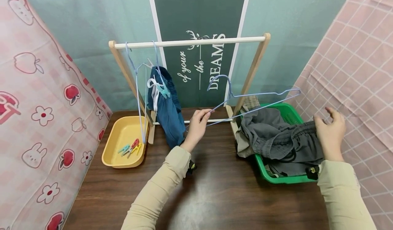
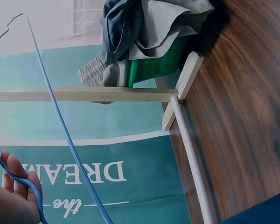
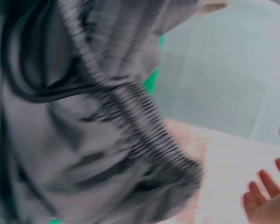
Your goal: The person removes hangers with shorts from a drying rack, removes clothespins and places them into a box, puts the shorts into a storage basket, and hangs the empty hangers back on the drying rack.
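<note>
My left hand [image 1: 197, 127] pinches the wire of a light blue clothes hanger [image 1: 255, 94] between thumb and fingers. The hanger is held in front of the rack, its hook up and one arm pointing right; in the left wrist view the wire [image 2: 67, 130] runs past the fingers. My right hand [image 1: 332, 133] is beside grey drawstring pants [image 1: 276, 138], at the right end of their gathered elastic waistband [image 3: 144, 126]. Its fingers are spread and bent, and in the right wrist view they stand apart from the cloth. The pants lie heaped over a green basket [image 1: 276, 180].
A rack with a white bar [image 1: 190, 43] and wooden legs stands behind. Dark blue pants [image 1: 170, 117] hang at its left from a hanger with a teal clip [image 1: 164, 91], near another hanger. A yellow basin [image 1: 107, 155] holds several clothespins [image 1: 134, 147]. Patterned cloths flank both sides.
</note>
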A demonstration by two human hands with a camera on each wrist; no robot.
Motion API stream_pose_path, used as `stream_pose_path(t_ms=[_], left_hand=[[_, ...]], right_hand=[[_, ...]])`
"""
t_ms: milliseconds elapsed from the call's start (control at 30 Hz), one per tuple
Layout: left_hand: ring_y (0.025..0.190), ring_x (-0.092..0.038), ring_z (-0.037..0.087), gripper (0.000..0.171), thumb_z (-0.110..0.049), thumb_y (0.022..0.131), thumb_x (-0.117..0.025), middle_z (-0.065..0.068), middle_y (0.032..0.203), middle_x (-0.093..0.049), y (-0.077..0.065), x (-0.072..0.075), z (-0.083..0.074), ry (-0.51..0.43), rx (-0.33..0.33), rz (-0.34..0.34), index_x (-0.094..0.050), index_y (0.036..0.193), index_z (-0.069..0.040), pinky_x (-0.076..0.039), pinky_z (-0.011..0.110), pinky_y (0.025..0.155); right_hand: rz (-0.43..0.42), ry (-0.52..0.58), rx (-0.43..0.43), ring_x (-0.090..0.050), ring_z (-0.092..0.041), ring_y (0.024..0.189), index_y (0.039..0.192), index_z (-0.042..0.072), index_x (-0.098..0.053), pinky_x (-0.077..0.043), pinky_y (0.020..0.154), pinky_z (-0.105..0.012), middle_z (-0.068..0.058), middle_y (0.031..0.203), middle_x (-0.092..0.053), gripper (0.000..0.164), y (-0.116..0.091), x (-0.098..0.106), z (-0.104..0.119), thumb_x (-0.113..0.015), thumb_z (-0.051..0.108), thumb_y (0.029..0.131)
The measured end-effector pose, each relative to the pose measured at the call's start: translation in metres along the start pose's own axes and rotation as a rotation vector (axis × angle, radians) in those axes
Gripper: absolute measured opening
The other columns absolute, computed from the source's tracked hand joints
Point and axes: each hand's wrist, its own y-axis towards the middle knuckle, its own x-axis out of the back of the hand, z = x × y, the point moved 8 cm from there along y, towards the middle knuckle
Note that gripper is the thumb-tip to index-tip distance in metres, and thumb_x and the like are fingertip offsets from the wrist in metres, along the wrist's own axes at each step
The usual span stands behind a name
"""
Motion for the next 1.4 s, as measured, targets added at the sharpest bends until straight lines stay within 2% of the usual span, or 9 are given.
stream_pose_path(t_ms=[167,300,433,567,700,867,1067,1233,1400], left_hand=[[0.077,-0.047,0.019,0.027,-0.018,0.100,-0.049,0.015,0.097,-0.057,0.001,0.001,-0.004,0.033,-0.018,0.005,-0.069,0.114,-0.009,-0.039,0.023,0.067],[0.081,-0.050,0.020,0.026,-0.018,0.100,-0.049,0.014,0.098,-0.058,0.000,0.003,-0.009,0.051,-0.036,0.006,-0.069,0.113,-0.008,-0.040,0.024,0.070],[0.083,-0.051,0.022,0.026,-0.018,0.100,-0.048,0.015,0.100,-0.058,0.000,0.004,-0.013,0.056,-0.047,0.018,-0.069,0.112,-0.007,-0.041,0.025,0.072],[0.081,-0.050,0.021,0.026,-0.018,0.099,-0.049,0.014,0.099,-0.058,-0.001,0.005,-0.017,0.060,-0.065,0.029,-0.069,0.112,-0.007,-0.041,0.024,0.070],[0.078,-0.049,0.019,0.025,-0.017,0.098,-0.051,0.014,0.096,-0.057,-0.002,0.005,-0.023,0.050,-0.100,0.035,-0.069,0.111,-0.007,-0.040,0.022,0.068],[0.077,-0.050,0.018,0.024,-0.016,0.097,-0.053,0.014,0.093,-0.057,-0.002,0.005,-0.029,0.036,-0.136,0.012,-0.069,0.111,-0.006,-0.041,0.021,0.068],[0.078,-0.052,0.019,0.025,-0.019,0.098,-0.052,0.013,0.093,-0.058,-0.001,0.005,-0.032,0.084,-0.135,0.011,-0.069,0.114,-0.007,-0.042,0.022,0.069],[0.103,-0.057,0.026,0.031,-0.021,0.100,-0.050,0.014,0.116,-0.059,-0.001,0.007,-0.037,0.135,-0.100,0.039,-0.062,0.127,-0.010,-0.048,0.038,0.088],[0.131,-0.043,0.030,0.038,-0.020,0.101,-0.048,0.015,0.139,-0.047,-0.002,0.012,-0.049,0.145,-0.072,0.062,-0.051,0.138,-0.011,-0.039,0.048,0.106]], right_hand=[[-0.136,0.166,0.292,-0.043,-0.012,0.130,0.133,0.017,-0.056,-0.029,0.111,-0.024,0.010,0.136,-0.052,0.050,-0.018,0.012,0.055,-0.060,0.007,0.084],[-0.074,0.205,0.526,-0.043,-0.005,0.130,0.125,0.008,-0.063,-0.028,0.110,-0.021,0.027,0.127,-0.052,0.046,-0.032,0.010,0.087,-0.062,0.004,0.080],[0.045,0.160,0.628,-0.040,0.011,0.122,0.122,0.003,-0.064,-0.028,0.108,-0.019,0.037,0.119,-0.049,0.037,-0.040,0.002,0.099,-0.064,0.012,0.086],[0.096,0.116,0.651,-0.038,0.021,0.104,0.117,0.002,-0.066,-0.030,0.090,-0.012,0.041,0.108,-0.045,0.029,-0.042,0.001,0.099,-0.064,0.012,0.090],[0.113,0.153,0.710,-0.041,0.018,0.086,0.104,-0.008,-0.068,-0.029,0.074,-0.008,0.035,0.094,-0.047,0.019,-0.043,0.004,0.099,-0.066,0.001,0.087],[0.134,0.331,0.704,-0.038,0.006,0.063,0.086,-0.006,-0.071,-0.027,0.055,-0.010,0.024,0.075,-0.051,0.007,-0.045,0.013,0.100,-0.065,-0.008,0.084],[0.149,0.522,0.620,-0.031,-0.001,0.053,0.080,0.002,-0.074,-0.020,0.047,-0.017,0.014,0.060,-0.045,0.017,-0.050,0.023,0.109,-0.064,-0.011,0.083],[0.110,0.522,0.591,-0.029,-0.002,0.052,0.078,0.005,-0.075,-0.019,0.047,-0.016,0.014,0.055,-0.039,0.016,-0.055,0.029,0.120,-0.067,-0.007,0.083],[0.021,0.449,0.543,-0.027,-0.001,0.052,0.078,0.004,-0.076,-0.020,0.049,-0.015,0.014,0.053,-0.035,0.009,-0.054,0.034,0.124,-0.070,0.000,0.083]])
